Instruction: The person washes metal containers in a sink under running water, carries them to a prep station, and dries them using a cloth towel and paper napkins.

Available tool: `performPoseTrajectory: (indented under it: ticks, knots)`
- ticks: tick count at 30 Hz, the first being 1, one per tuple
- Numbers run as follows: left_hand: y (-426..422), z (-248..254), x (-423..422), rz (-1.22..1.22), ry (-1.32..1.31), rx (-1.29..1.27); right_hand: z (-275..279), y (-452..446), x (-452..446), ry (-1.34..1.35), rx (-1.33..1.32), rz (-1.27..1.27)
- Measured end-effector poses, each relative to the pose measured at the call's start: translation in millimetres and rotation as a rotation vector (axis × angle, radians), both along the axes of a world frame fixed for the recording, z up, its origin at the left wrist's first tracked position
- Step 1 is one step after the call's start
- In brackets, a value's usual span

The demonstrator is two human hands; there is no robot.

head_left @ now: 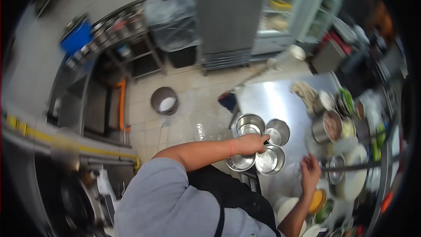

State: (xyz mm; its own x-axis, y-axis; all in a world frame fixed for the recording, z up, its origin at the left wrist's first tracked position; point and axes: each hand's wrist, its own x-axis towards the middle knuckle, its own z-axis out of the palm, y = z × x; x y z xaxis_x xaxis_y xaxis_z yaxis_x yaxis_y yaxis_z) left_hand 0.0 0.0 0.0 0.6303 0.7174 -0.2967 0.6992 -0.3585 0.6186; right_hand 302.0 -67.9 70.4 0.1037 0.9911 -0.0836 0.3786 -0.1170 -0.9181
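My left hand [250, 144], on the arm with a pink wristband, is closed over the middle of a cluster of round steel containers [270, 159]. They look like a multi-bowl serving caddy gripped where the bowls meet; the gripped part is mostly hidden under my fingers. The bowls' shiny insides face up, and nothing shows in them. The cluster is at the near left edge of a steel table [267, 92]. My right hand [310, 170] is over the table's right part, fingers apart and a little bent, holding nothing. A steel bowl [336, 166] lies just right of it.
Food containers crowd the table's right side, including a steel pot [327, 126] and a cup of orange stuff [316, 201]. A crumpled cloth [304, 94] lies at the back. A brown bucket [165, 101] stands on the wet-looking floor. Beyond are a steel cabinet [230, 13] and an open fridge [277, 13].
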Motion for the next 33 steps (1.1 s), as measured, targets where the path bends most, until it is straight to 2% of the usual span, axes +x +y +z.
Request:
performPoseTrajectory:
  ticks: [1,2,3,4,5,6,8,10,11,13,14,16,17,19,22,25,27,28,31,33]
  knots:
    - [-5,-2,-3,0.047,-0.128,0.101,19,-5,20,0.049,0.036,-0.038]
    - [-18,10,-63,0.179,-0.192,0.187,26,-7,43,0.028,0.081,-0.067]
    - [-31,23,-123,0.309,-0.262,0.273,12,-21,-48,0.061,0.099,-0.059]
    - [-42,5,-162,0.288,-0.206,0.379,12,-32,-58,0.030,0.067,-0.052]
    - [-56,7,-186,0.460,-0.221,0.253,7,-37,-61,0.077,0.111,-0.015]
    - [-87,-10,-232,0.584,-0.139,0.276,-26,-51,-80,0.153,0.010,0.021]
    - [-121,-31,-294,0.896,-0.157,0.251,-34,-53,-132,0.108,-0.086,0.061]
    - [-155,-43,-349,1.110,-0.124,0.324,-39,-45,-197,0.030,-0.150,0.214]
    - [-171,-50,-374,1.252,-0.225,0.298,-47,-38,-225,-0.102,-0.080,0.405]
    - [-202,-67,-426,1.382,-0.256,0.315,-38,-25,-303,-0.239,-0.084,0.655]
    - [-211,-73,-447,1.409,-0.271,0.327,-49,-12,-329,-0.254,-0.069,0.680]
    - [-237,-76,-483,1.500,-0.222,0.411,-78,9,-377,-0.210,-0.199,0.844]
    - [-249,-80,-500,1.522,-0.212,0.413,-82,15,-397,-0.291,-0.354,0.803]
    - [-264,-85,-527,1.671,-0.269,0.436,-166,52,-380,-0.656,-0.174,1.014]
    - [-288,-69,-582,1.703,-0.274,0.447,-175,58,-420,-0.903,-0.224,1.073]
    - [-293,-38,-633,1.779,-0.272,0.451,-198,75,-432,-0.939,-0.404,1.094]
    - [-290,-28,-665,1.914,-0.284,0.638,-215,95,-458,-0.941,-0.472,1.109]
    - [-287,-20,-683,1.944,-0.263,0.636,-223,106,-474,-0.933,-0.497,1.118]
    - [-280,4,-753,1.954,-0.281,0.755,-253,141,-535,-0.888,-0.550,1.147]
    - [-277,17,-806,1.873,-0.174,0.787,-275,171,-580,-0.842,-0.584,1.171]
